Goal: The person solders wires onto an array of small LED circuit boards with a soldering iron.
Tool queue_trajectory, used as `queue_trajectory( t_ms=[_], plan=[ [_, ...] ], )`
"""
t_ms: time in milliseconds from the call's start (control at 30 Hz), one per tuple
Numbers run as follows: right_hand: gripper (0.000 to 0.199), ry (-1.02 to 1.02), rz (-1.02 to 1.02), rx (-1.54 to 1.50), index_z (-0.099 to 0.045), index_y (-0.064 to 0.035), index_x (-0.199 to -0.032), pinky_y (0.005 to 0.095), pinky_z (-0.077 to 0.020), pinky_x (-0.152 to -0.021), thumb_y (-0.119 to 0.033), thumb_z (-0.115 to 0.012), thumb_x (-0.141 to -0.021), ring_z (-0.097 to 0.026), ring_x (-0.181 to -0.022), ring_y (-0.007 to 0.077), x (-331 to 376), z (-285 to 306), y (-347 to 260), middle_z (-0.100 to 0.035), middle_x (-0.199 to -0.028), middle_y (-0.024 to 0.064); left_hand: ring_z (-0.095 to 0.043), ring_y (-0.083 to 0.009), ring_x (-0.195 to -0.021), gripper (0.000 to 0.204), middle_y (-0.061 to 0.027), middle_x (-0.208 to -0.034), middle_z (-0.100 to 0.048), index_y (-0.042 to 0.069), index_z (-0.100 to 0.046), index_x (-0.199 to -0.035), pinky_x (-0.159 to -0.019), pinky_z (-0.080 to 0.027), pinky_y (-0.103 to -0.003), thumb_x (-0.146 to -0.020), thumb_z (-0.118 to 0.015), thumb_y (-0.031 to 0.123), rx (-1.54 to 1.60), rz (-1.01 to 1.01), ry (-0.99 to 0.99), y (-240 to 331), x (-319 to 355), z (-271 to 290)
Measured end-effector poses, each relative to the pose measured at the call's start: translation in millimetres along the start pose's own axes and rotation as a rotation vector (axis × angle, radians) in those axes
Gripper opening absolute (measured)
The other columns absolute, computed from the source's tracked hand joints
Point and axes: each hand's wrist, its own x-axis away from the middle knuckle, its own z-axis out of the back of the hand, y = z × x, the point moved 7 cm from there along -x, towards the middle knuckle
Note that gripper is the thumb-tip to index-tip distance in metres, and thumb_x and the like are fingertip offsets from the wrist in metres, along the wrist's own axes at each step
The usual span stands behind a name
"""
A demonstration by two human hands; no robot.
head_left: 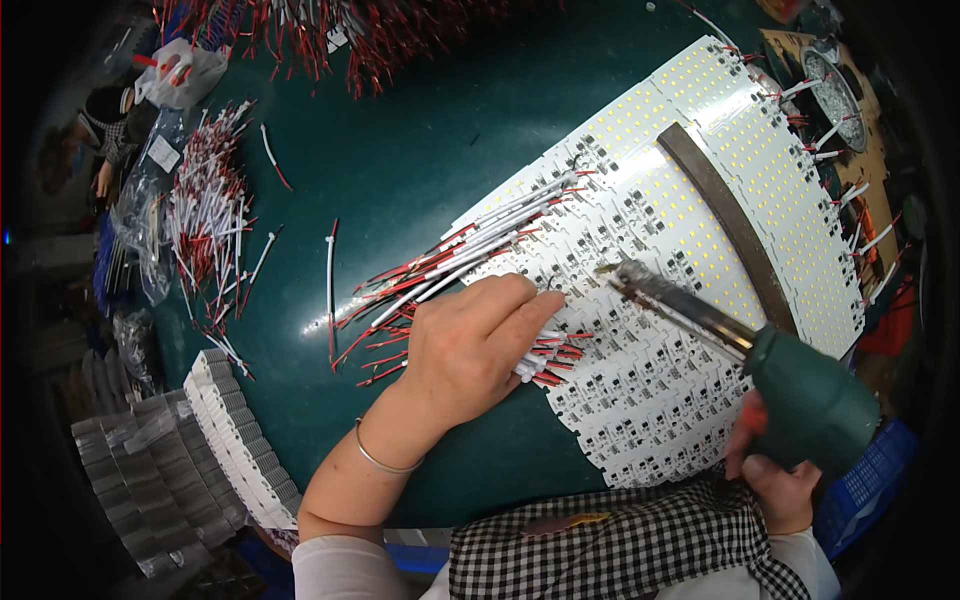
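My left hand [465, 345] is closed over a bundle of short white-sleeved wires [545, 362] with red ends, which stick out on both sides of it. Thumb and forefinger are pressed together at the edge of the white LED circuit boards [640, 385]; the gap between them is hidden. More wires [500, 228] of the same kind lie across the boards just beyond this hand. In my right hand [775, 485] is a green soldering gun [810, 395], gripped by its handle. Its metal tip points left, over the boards' component rows, a short way from my left fingers.
A dark curved bar [725, 215] lies across the boards. At left are a heap of wires [210, 190] and stacked board strips [235, 430]. Red wires [370, 40] pile up at the far edge. A round metal dish [835, 100] stands far right, and a blue basket [870, 470] near right.
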Motion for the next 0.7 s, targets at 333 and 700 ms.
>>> queue_trajectory(
  t_ms=[333, 700],
  plan=[
    [0.07, 0.124, 0.446, -0.086, -0.042, 0.0135, -0.128, 0.0212, -0.0426, -0.037, -0.027, -0.075, -0.08, -0.056, -0.049, 0.0139, 24, 87, -9, -0.06, -0.113, 0.026, -0.062, -0.0237, -0.07, 0.041, -0.0081, -0.083, -0.06, 0.002, -0.065, -0.098, -0.053, -0.049, -0.031, -0.058, -0.066, -0.004, 0.054, 0.051, -0.027, 2, -5, 10],
    [0.075, 0.166, 0.154, -0.393, -0.044, 0.0127, -0.126, 0.0219, -0.0456, -0.038, -0.02, -0.081, -0.07, -0.061, -0.059, 0.0187, -11, 18, -17, -0.058, -0.115, 0.0251, -0.053, -0.0194, -0.056, 0.029, -0.0056, -0.064, -0.051, 0.002, -0.069, -0.089, -0.05, -0.042, -0.03, -0.06, -0.068, -0.002, 0.096, 0.15, 0.136, -7, -3, 16]
  ],
)
